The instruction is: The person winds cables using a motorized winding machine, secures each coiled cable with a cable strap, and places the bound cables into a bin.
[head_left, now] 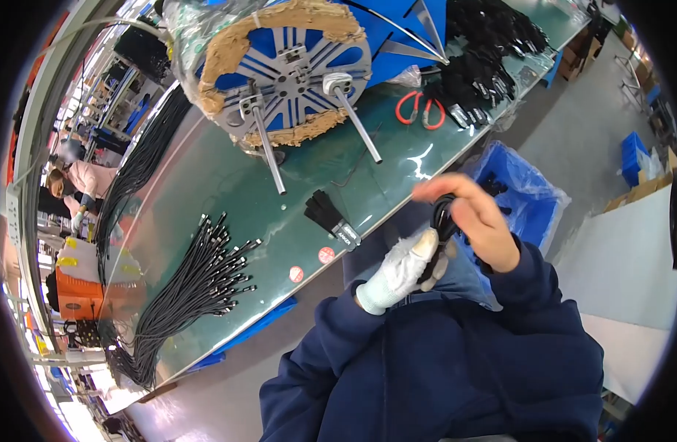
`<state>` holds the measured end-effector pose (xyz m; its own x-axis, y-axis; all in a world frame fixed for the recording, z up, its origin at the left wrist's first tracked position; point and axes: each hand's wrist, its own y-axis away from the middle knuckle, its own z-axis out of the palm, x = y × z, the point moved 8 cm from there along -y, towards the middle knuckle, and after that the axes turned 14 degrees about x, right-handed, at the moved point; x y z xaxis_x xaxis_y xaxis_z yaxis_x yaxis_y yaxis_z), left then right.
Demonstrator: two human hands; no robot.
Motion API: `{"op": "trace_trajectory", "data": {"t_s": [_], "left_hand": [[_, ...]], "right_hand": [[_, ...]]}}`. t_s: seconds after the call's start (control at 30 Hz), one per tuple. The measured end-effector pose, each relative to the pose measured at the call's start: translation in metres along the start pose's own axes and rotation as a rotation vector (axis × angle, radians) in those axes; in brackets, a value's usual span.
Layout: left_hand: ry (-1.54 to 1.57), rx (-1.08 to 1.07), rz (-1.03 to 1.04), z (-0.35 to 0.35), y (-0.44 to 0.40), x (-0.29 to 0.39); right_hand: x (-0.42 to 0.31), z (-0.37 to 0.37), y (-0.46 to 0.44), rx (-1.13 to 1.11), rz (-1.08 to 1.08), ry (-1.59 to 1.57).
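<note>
In front of my body, a looped bundle of black cable (442,212) is in my left hand (400,274), which wears a white glove and has its thumb pressed against the bundle. My bare right hand (477,218) curves over the top of the loop, fingers stretched out and apart from the thumb, slightly blurred. Whether its fingers touch the cable is hard to see. Nearby on the green table (309,221) lies a stack of black straps with a printed label (334,219), next to two round red-and-white stickers (326,255).
A large bunch of black cables (184,295) spreads over the table's left part. A wheel-shaped stand (294,81) with metal rods occupies the back. Red-handled scissors (419,110) lie near piled black cables (478,66). A plastic-lined blue bin (530,191) stands right. Another person (88,180) sits far left.
</note>
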<state>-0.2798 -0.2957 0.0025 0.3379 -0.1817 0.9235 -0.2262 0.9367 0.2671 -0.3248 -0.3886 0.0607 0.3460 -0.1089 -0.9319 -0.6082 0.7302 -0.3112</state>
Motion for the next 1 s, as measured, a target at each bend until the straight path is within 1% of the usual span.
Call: {"op": "trace_trajectory", "data": {"t_s": [0.03,0.07,0.1,0.13,0.17,0.2,0.23,0.27,0.3,0.33,0.4,0.43,0.53,0.57,0.6,0.67,0.7,0.77,0.8,0.87,0.9,1.0], "left_hand": [[0.018,-0.002,-0.03,0.001,0.001,-0.002],[0.039,-0.001,-0.06,0.002,0.003,-0.005],[0.15,0.037,-0.091,0.003,0.004,-0.008],[0.166,-0.021,-0.096,0.005,0.006,-0.012],[0.181,-0.082,-0.1,0.006,0.007,-0.017],[0.195,-0.146,-0.104,0.009,0.008,-0.02],[0.226,-0.084,-0.167,0.014,0.011,-0.022],[0.25,-0.175,-0.206,0.023,0.014,-0.029],[0.271,-0.142,-0.235,0.026,0.015,-0.036],[0.29,-0.11,-0.262,0.029,0.016,-0.042],[0.343,-0.208,-0.224,0.035,0.013,-0.048],[0.37,-0.254,-0.198,0.038,0.012,-0.048],[0.445,-0.147,-0.254,0.035,0.006,-0.05],[0.426,-0.079,-0.191,0.029,0.001,-0.05],[0.413,-0.074,-0.172,0.027,0.0,-0.047],[0.389,-0.062,-0.139,0.022,-0.001,-0.042],[0.413,-0.05,-0.17,0.024,0.0,-0.042],[0.417,-0.179,-0.208,0.029,0.002,-0.041],[0.417,-0.242,-0.231,0.031,0.005,-0.041],[0.506,-0.209,-0.338,0.039,0.012,-0.051],[0.555,-0.3,-0.354,0.041,0.016,-0.055],[0.594,-0.338,-0.329,0.047,0.022,-0.058]], "right_hand": [[0.009,0.006,0.0,-0.149,0.113,-0.037],[0.014,0.005,-0.002,-0.17,0.198,-0.136],[0.018,0.005,-0.002,-0.192,0.283,-0.235],[0.02,0.008,0.0,-0.212,0.371,-0.335],[0.02,0.009,0.002,-0.116,0.395,-0.351],[0.021,0.012,0.006,-0.14,0.455,-0.441],[0.022,0.014,0.009,-0.161,0.514,-0.532],[0.022,0.016,0.014,-0.18,0.571,-0.625],[0.023,0.018,0.017,-0.151,0.596,-0.624],[0.024,0.018,0.021,-0.174,0.631,-0.706],[0.03,0.02,0.024,-0.234,0.693,-0.871],[0.028,0.023,0.024,-0.362,0.654,-0.913],[0.044,0.018,0.013,-0.284,0.65,-0.863],[0.047,0.011,0.009,-0.243,0.544,-0.652],[0.041,0.005,0.004,-0.08,0.434,-0.401],[0.031,0.005,0.004,-0.056,0.349,-0.354],[0.029,0.004,0.005,-0.04,0.327,-0.327],[0.03,-0.001,0.008,0.007,0.355,-0.259],[0.031,-0.001,0.012,0.003,0.393,-0.326],[0.031,-0.001,0.016,-0.013,0.461,-0.458],[0.025,-0.002,0.016,0.088,0.501,-0.502],[0.03,-0.003,0.016,0.107,0.605,-0.66]]}}
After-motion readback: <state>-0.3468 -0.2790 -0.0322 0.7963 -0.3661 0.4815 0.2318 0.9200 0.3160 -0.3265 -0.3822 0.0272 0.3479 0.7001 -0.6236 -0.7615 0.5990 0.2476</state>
